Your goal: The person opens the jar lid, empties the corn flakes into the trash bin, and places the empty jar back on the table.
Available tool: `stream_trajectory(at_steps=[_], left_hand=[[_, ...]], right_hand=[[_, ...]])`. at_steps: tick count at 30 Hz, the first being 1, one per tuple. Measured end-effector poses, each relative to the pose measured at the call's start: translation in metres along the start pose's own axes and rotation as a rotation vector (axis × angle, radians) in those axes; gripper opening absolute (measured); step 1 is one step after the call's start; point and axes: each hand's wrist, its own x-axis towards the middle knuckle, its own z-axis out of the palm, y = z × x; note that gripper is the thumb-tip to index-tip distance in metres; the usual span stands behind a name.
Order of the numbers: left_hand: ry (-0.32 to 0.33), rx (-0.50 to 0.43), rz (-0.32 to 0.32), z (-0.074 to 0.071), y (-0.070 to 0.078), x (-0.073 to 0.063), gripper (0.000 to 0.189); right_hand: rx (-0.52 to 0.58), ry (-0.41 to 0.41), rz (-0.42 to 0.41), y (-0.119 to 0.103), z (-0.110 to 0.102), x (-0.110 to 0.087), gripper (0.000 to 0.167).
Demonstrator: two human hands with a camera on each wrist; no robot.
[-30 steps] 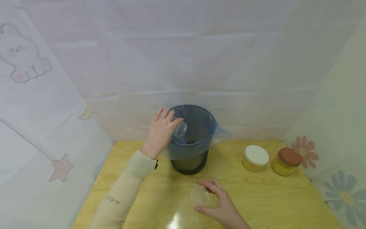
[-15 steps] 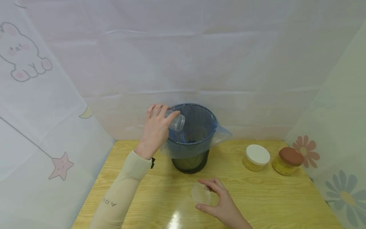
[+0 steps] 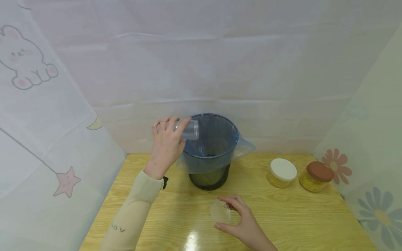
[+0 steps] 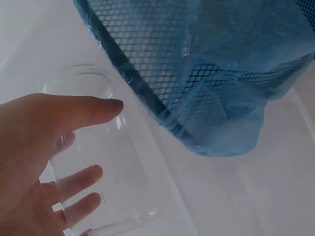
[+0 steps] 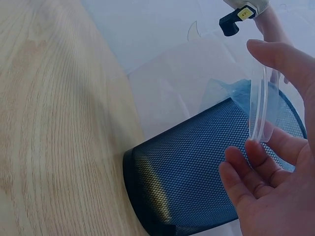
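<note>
My left hand (image 3: 166,146) grips a clear plastic jar (image 3: 191,129) lying on its side, mouth toward the right, at the left rim of a dark mesh bin (image 3: 208,179). In the left wrist view the see-through jar (image 4: 118,172) shows nothing inside, and the thumb lies along its wall below the threaded mouth. A blue plastic bag (image 3: 204,165) lines the bin and hangs over its rim. Low in front of the bin, my right hand (image 3: 246,225) pinches a round translucent lid (image 3: 220,212) by its edges. The right wrist view has this lid (image 5: 258,108) edge-on between thumb and fingers.
Two jars with yellow contents stand on the wooden table (image 3: 276,216) at the right: a white-lidded jar (image 3: 282,170) and a brown-lidded jar (image 3: 318,174). Pale printed cloth walls (image 3: 201,69) enclose the back and both sides.
The left hand has drawn the jar back leftward from over the bin and turned it from mouth-down tilt to nearly level. The right hand stays almost still with the lid.
</note>
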Motion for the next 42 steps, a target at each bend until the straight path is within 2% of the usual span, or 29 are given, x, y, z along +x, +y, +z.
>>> stream_trajectory(at_steps=[11, 19, 27, 32, 37, 42], left_hand=[[0.042, -0.044, -0.093, 0.001, -0.008, -0.009, 0.075], [0.097, -0.146, -0.137, 0.003, -0.01, -0.024, 0.078], [0.166, -0.294, -0.178, 0.006, -0.015, -0.051, 0.08], [0.179, -0.311, -0.229, 0.01, -0.017, -0.073, 0.079], [0.198, -0.346, -0.272, 0.015, -0.017, -0.092, 0.079], [0.166, -0.377, -0.339, 0.017, -0.016, -0.111, 0.08]], right_hand=[[0.0, 0.006, -0.03, 0.001, 0.0, 0.002, 0.065], [-0.021, 0.027, -0.085, 0.001, 0.002, 0.004, 0.062], [-0.006, 0.008, -0.065, 0.003, 0.002, 0.005, 0.062], [-0.02, 0.006, -0.118, 0.005, 0.002, 0.005, 0.06], [-0.007, 0.015, -0.109, 0.007, 0.003, 0.006, 0.061], [0.007, -0.004, -0.088, 0.011, 0.006, 0.006, 0.063]])
